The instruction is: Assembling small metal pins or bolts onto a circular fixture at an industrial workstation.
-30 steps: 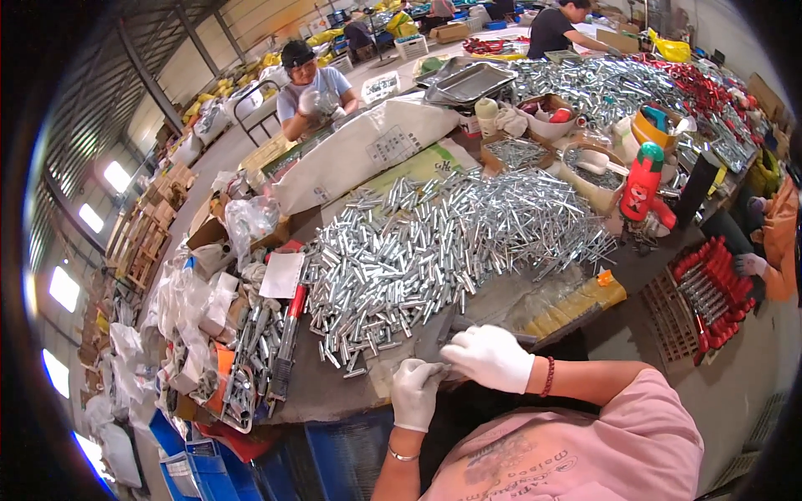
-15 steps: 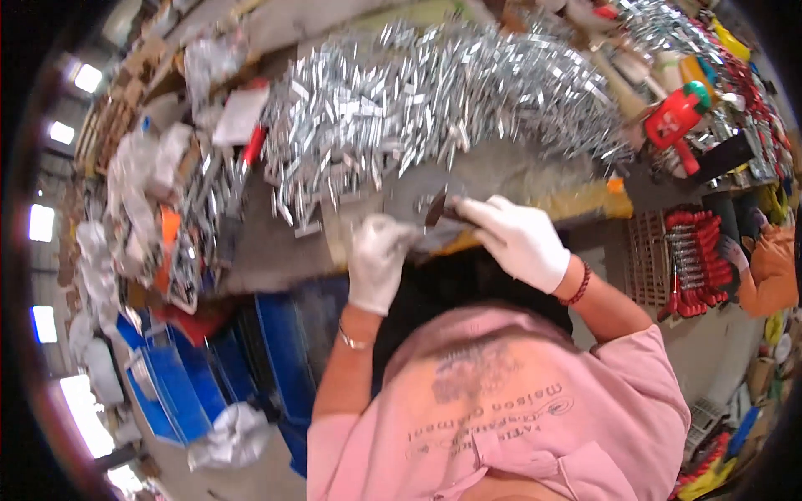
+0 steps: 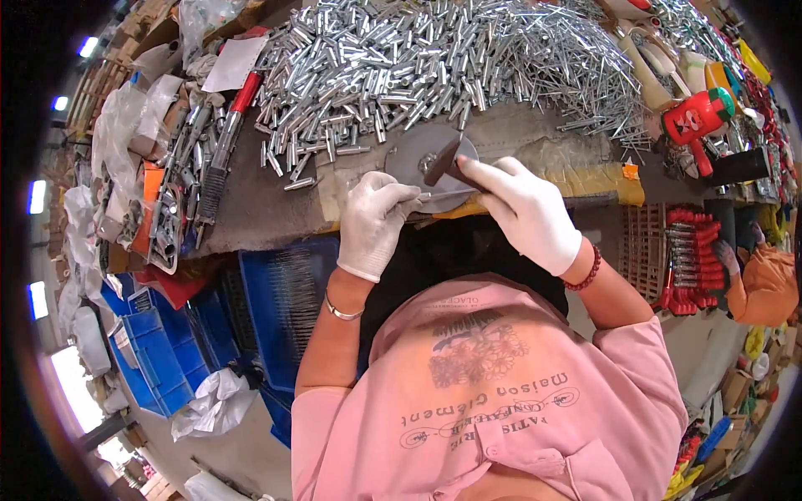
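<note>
My left hand [image 3: 373,224], in a white glove, is closed in a pinch on a thin metal rod [image 3: 433,196] at the bench's near edge. My gloved right hand [image 3: 535,219] grips a small hammer [image 3: 442,164]; its dark head hangs over a round grey metal disc [image 3: 407,159], and its handle is mostly hidden by my fingers. The rod lies low across the disc's near side, its right end close to my right fingers. Beyond the disc spreads a heap of shiny metal tubes [image 3: 368,71], with thin metal pins [image 3: 576,63] to the right.
Left on the bench [image 3: 251,196] lie a red-handled tool [image 3: 227,150] and loose metal parts. A red bottle [image 3: 697,117] stands at the right. Blue bins [image 3: 276,309] sit below left; a crate [image 3: 643,250] and red-handled tools [image 3: 692,259] are below right, near another person's orange sleeve [image 3: 764,288].
The view has shifted and sharpened, and the bench contents sit higher in it. Both hands remain close together over the disc, the left still pinching and the right still gripping the hammer.
</note>
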Demonstrator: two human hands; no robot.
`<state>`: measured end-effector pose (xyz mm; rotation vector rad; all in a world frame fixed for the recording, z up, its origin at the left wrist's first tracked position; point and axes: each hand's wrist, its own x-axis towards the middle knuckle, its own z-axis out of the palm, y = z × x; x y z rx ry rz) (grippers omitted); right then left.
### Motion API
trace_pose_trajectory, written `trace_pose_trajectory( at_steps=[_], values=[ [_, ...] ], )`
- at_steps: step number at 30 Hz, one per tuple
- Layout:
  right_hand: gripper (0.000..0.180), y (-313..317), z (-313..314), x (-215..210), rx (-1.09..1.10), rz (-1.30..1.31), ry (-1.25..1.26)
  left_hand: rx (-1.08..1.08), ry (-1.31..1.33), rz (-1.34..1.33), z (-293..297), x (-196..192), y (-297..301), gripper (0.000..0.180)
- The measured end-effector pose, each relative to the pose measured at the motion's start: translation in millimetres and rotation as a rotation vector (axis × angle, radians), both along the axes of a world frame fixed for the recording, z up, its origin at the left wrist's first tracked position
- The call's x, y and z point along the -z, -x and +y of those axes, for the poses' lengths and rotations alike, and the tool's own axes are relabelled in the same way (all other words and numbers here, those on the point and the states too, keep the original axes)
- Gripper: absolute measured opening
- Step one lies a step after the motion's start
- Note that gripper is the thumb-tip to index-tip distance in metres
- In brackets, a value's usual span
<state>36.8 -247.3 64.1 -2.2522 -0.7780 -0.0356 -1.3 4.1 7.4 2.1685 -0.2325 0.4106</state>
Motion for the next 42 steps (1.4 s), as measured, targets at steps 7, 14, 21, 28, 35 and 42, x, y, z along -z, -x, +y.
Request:
trace_pose_trajectory(
  at_steps=[7,14,21,28,35,42],
  values=[
    [0.027,-17.3,5.3,9.8,0.019,-0.328,0.219,-0.005,0.017,0.000,1.0,2.5,1.3,0.020],
    [0.016,18.2,13.9,26.3,-0.014,0.043,0.207,-0.053,-0.007,0.008,-0.7,8.9,7.2,0.024],
    [0.021,30.5,18.6,28.0,-0.042,0.759,-0.073,-0.296,0.358,0.294,-39.7,6.8,45.4,0.044],
    [0.021,45.8,37.8,35.3,-0.109,0.696,-0.107,-0.315,0.883,0.516,-30.8,1.1,54.6,0.064],
    [0.053,49.8,43.2,45.5,-0.188,0.885,-0.134,-0.476,1.045,0.367,18.3,10.1,90.4,0.049],
    [0.050,45.4,52.5,48.7,-0.174,1.106,-0.068,-1.161,0.952,0.336,112.3,125.4,219.2,0.043]
  ],
)
